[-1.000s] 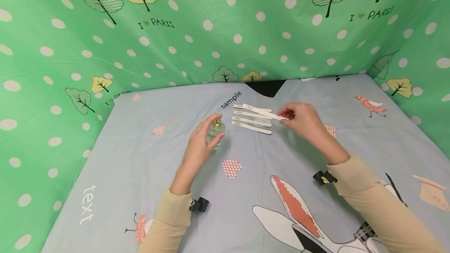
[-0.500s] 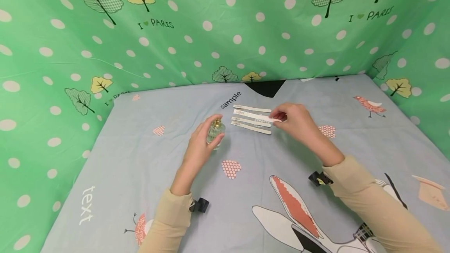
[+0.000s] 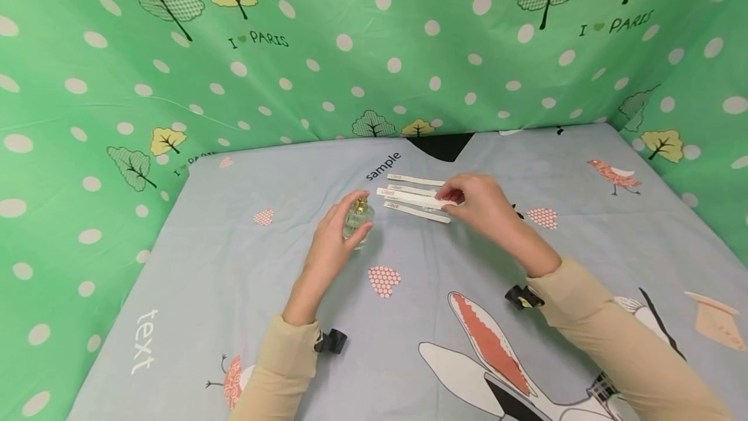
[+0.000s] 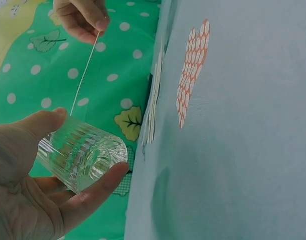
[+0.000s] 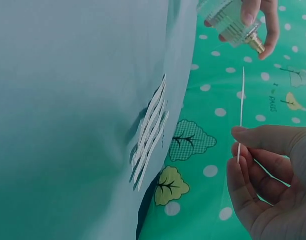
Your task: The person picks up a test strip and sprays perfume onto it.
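Observation:
In the head view my left hand point(image 3: 327, 245) grips a clear glass perfume bottle point(image 3: 358, 218) of pale green tint, its index finger on the gold spray top point(image 5: 255, 43). The bottle is held tilted, as the left wrist view shows. My right hand point(image 3: 479, 205) pinches one end of a white paper scent strip point(image 3: 409, 196) between thumb and fingers. The strip's free, printed end points left, a small gap from the spray top. Under it, several more white strips point(image 3: 417, 212) lie side by side on the cloth, partly covered by the held strip and right hand.
A grey-blue printed cloth point(image 3: 234, 291) covers the table, with hearts, birds and a rabbit on it. Behind and at the sides hangs a green dotted curtain point(image 3: 315, 96). Black cameras are strapped at both wrists.
My right hand has moved left with the scent strip, bringing its free end close to the bottle's spray top. The left hand and bottle have stayed in place.

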`<state>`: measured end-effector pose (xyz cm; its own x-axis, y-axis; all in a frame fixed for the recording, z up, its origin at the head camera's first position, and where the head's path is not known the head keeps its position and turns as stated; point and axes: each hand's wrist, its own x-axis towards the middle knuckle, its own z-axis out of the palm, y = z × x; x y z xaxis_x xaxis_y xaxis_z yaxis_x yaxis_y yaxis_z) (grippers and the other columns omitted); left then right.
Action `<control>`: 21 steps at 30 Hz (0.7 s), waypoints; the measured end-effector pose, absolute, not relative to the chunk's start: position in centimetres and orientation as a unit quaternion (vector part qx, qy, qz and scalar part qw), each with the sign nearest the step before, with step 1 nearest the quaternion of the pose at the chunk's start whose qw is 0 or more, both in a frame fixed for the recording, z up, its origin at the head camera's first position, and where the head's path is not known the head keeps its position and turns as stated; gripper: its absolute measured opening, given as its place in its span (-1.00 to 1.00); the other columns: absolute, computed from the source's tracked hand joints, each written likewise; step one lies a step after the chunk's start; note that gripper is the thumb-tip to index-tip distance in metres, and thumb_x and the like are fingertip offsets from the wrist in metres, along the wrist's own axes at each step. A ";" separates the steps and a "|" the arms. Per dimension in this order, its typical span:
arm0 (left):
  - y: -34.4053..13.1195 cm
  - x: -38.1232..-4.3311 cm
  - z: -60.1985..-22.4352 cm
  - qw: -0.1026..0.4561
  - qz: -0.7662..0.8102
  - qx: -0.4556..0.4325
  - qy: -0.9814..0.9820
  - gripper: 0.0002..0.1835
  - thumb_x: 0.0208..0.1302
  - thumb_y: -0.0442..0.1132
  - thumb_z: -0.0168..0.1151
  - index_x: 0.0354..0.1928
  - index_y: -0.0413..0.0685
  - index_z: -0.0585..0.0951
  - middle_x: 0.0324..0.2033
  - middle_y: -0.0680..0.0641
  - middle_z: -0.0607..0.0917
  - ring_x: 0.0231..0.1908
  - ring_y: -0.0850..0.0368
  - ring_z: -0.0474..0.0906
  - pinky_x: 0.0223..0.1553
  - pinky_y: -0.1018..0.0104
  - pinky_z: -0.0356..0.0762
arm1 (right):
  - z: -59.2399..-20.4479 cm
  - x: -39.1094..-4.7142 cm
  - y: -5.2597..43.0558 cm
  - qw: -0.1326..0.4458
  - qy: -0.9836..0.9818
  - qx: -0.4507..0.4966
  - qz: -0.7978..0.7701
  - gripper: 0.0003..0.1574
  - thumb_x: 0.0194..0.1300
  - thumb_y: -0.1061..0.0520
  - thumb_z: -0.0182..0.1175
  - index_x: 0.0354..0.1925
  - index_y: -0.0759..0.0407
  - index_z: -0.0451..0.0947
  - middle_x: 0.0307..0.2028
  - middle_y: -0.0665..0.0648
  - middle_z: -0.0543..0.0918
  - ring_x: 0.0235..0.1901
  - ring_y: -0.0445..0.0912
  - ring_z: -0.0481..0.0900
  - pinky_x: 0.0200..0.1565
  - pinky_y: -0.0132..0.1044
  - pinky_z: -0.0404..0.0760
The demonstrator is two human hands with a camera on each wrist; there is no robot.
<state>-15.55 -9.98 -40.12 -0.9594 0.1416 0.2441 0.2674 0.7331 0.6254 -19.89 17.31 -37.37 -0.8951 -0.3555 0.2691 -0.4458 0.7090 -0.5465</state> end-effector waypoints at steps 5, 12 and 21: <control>-9.9 -15.6 -40.2 0.098 -0.348 -0.110 -0.926 -0.38 0.31 -0.15 0.33 0.39 0.27 0.37 0.21 -0.11 0.60 0.16 -0.15 0.57 0.18 -0.15 0.59 | -37.2 -19.9 16.7 0.067 -0.923 0.225 0.304 -0.86 0.15 0.33 0.39 -0.27 0.22 0.72 -0.33 0.15 0.75 -0.32 -0.04 0.65 -0.19 -0.18 0.67; -10.0 -15.8 -40.0 0.111 -0.349 -0.117 -0.923 -0.40 0.29 -0.14 0.36 0.35 0.23 0.42 0.17 -0.12 0.64 0.11 -0.13 0.61 0.14 -0.11 0.62 | -37.0 -19.9 15.9 0.066 -0.924 0.230 0.299 -0.84 0.12 0.34 0.41 -0.26 0.22 0.72 -0.32 0.16 0.76 -0.32 -0.04 0.66 -0.21 -0.19 0.66; -10.4 -16.0 -40.4 0.133 -0.375 -0.121 -0.910 -0.40 0.29 -0.20 0.35 0.35 0.14 0.41 0.26 -0.11 0.59 0.23 -0.13 0.55 0.30 -0.07 0.51 | -37.3 -19.8 15.6 0.059 -0.921 0.226 0.312 -0.86 0.13 0.33 0.41 -0.27 0.22 0.72 -0.32 0.15 0.75 -0.32 -0.03 0.66 -0.20 -0.19 0.66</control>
